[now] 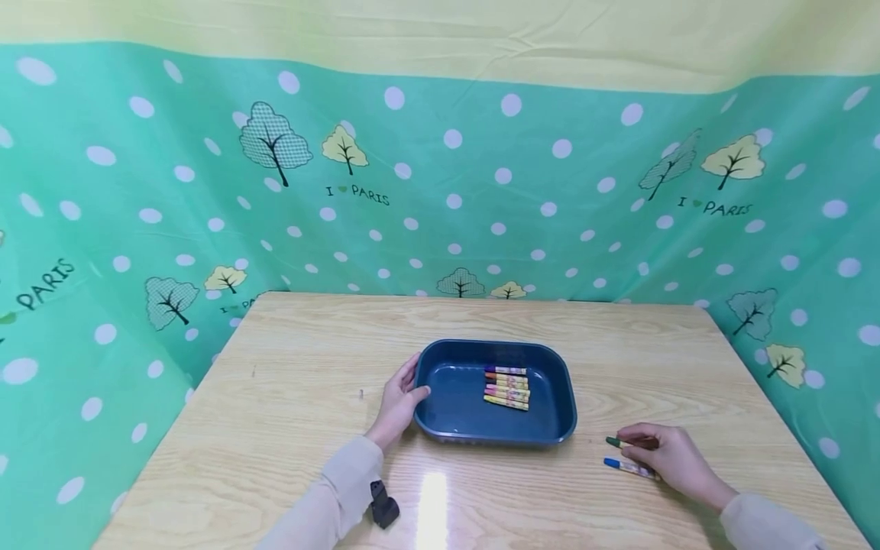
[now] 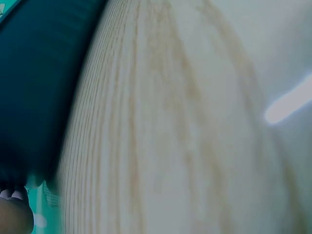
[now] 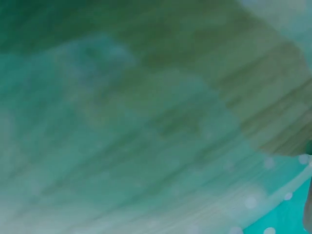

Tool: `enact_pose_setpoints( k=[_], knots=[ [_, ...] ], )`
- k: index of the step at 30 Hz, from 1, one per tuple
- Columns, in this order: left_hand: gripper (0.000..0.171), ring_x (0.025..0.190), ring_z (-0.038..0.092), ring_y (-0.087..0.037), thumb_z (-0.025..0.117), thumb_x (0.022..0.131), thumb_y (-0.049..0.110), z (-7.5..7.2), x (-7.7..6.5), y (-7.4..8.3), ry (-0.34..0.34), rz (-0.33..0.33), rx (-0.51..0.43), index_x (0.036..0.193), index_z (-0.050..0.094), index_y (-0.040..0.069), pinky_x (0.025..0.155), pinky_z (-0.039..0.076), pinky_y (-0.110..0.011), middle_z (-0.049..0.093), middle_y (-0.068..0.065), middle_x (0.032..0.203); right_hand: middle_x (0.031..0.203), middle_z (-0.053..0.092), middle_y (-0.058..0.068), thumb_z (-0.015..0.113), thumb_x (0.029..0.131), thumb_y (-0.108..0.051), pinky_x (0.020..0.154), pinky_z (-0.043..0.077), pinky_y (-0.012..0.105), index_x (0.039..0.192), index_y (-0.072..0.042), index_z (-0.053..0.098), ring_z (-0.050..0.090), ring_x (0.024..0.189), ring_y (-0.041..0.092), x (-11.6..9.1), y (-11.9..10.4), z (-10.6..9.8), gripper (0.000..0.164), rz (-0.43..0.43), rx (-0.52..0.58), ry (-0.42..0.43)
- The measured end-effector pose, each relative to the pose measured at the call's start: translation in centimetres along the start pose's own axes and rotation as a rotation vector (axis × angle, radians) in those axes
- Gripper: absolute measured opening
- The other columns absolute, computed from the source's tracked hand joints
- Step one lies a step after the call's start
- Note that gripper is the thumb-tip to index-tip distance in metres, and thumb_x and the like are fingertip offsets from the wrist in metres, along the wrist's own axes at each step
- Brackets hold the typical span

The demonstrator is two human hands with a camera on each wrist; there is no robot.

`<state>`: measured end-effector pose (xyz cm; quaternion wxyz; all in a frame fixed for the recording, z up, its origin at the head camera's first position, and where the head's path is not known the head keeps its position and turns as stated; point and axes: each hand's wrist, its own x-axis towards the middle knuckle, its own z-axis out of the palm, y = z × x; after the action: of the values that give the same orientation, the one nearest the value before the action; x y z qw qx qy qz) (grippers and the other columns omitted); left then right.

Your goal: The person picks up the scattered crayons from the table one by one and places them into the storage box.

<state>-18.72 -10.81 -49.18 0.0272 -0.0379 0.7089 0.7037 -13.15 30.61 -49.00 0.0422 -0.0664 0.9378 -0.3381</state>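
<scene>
A dark blue rectangular tray sits on the table. My left hand grips its left rim, thumb over the inner edge and fingers outside. In the left wrist view the tray's side fills the left, with part of the hand below it. Several crayons in paper wrappers lie side by side in the tray, among them a purple crayon and a yellow crayon. Right of the tray, my right hand pinches a green crayon between thumb and fingers. A blue crayon lies just nearer, partly under that hand.
The wood-grain table reaches back to a green dotted curtain that also hangs along both sides. A black wrist device shows beside the left sleeve. Light glares off the tabletop at the front. The right wrist view is mostly blurred.
</scene>
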Motion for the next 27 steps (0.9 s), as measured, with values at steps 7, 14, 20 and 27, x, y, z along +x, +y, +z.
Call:
enact_pose_setpoints(
  k=[7,14,20,27],
  knots=[
    [0.064,0.131,0.036,-0.036,0.052,0.081,-0.006,0.2,0.0,0.1,0.010,-0.001,0.007,0.141,0.034,0.007,0.108,0.032,-0.045,0.033,-0.019,0.145,0.091,0.071,0.003,0.071,0.075,-0.009,0.065,0.052,0.014,0.094,-0.010,0.071,0.063,0.077,-0.001,0.6,-0.6,-0.6,0.018,-0.037,-0.021,0.040],
    [0.065,0.132,0.035,-0.034,0.052,0.080,-0.006,0.2,0.1,0.1,0.008,-0.002,0.001,0.141,0.034,0.007,0.108,0.031,-0.044,0.033,-0.018,0.145,0.094,0.071,0.006,0.070,0.077,-0.008,0.066,0.053,0.015,0.096,-0.010,0.071,0.062,0.079,-0.003,1.7,-3.0,-1.9,0.019,-0.101,0.026,0.094],
    [0.065,0.132,0.035,-0.033,0.052,0.080,-0.006,0.1,0.1,0.1,0.018,-0.007,-0.009,0.141,0.035,0.008,0.109,0.030,-0.044,0.034,-0.018,0.145,0.096,0.071,0.009,0.070,0.078,-0.017,0.067,0.054,0.016,0.097,-0.008,0.071,0.064,0.079,-0.002,3.2,-5.8,-2.0,0.021,-0.128,0.123,0.103],
    [0.064,0.132,0.034,-0.036,0.052,0.081,-0.006,0.3,0.0,0.0,0.003,0.002,-0.009,0.141,0.033,0.006,0.109,0.029,-0.046,0.032,-0.020,0.145,0.096,0.071,0.010,0.070,0.079,-0.016,0.067,0.054,0.016,0.098,-0.005,0.071,0.066,0.082,0.008,4.9,-9.4,0.0,0.023,-0.164,0.203,0.069]
  ],
)
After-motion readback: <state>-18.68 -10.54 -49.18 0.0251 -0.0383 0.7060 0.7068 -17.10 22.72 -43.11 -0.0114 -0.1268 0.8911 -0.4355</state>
